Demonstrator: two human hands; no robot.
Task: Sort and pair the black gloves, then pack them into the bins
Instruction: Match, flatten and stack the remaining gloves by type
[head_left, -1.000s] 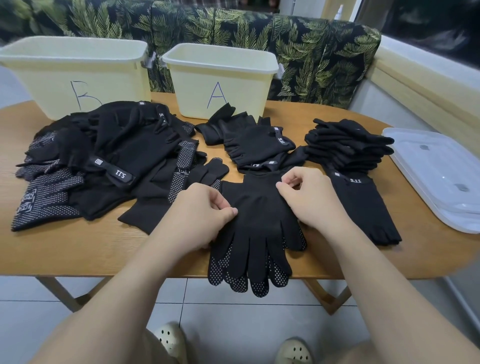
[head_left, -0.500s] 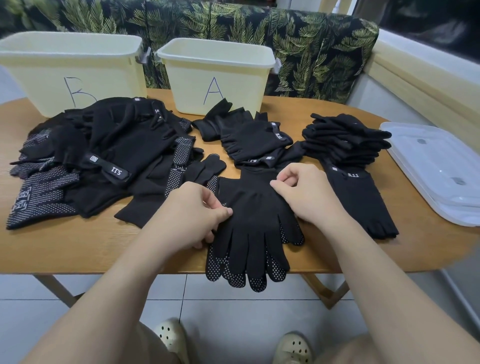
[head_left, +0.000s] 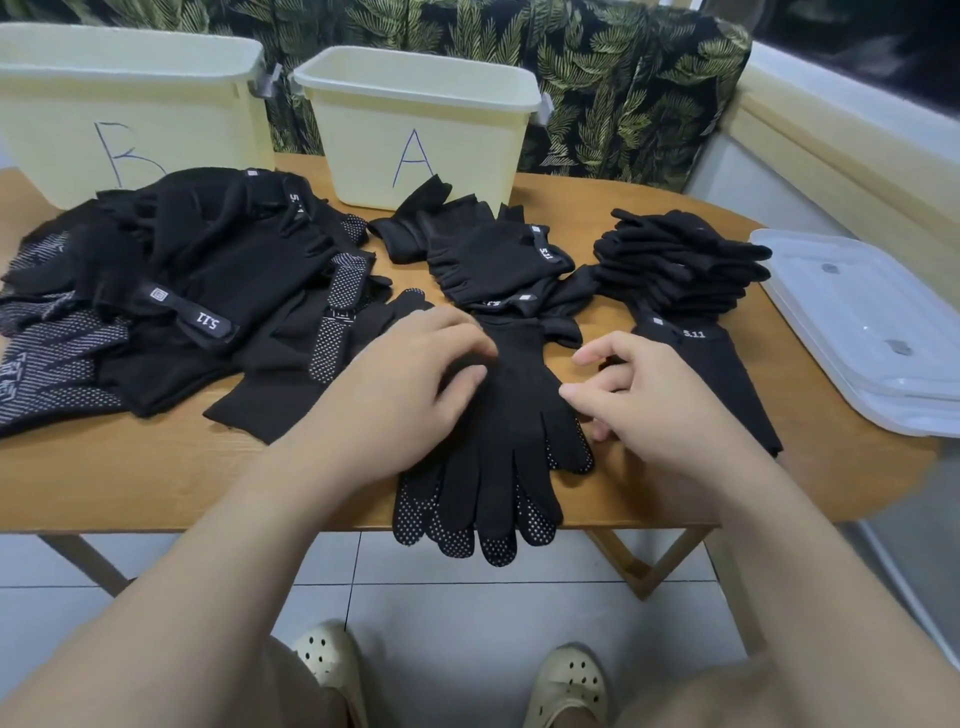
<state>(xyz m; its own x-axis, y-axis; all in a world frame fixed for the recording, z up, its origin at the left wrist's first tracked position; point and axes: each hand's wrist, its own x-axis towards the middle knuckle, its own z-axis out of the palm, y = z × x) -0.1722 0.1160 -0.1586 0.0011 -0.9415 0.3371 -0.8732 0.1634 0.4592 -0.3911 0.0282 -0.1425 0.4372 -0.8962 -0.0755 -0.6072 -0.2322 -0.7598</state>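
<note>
Step in hand: pairing. Two dotted-palm gloves (head_left: 498, 447) lie stacked at the table's (head_left: 156, 483) near edge, fingertips overhanging it, cuffs pointing toward bin A (head_left: 421, 124).

The left hand (head_left: 400, 384) rests on the pair's left edge with fingers loosely curled; whether it pinches the fabric cannot be told. The right hand (head_left: 639, 400) sits just beside the pair's right edge, fingers relaxed and parted, grasping nothing.

Next move, as judged: grip the aligned pair at both sides, lift it together, and carry it to a bin. Bin B (head_left: 124, 104) stands behind the unsorted heap (head_left: 197, 291). A stacked pile (head_left: 680, 260) lies to the right.
</note>
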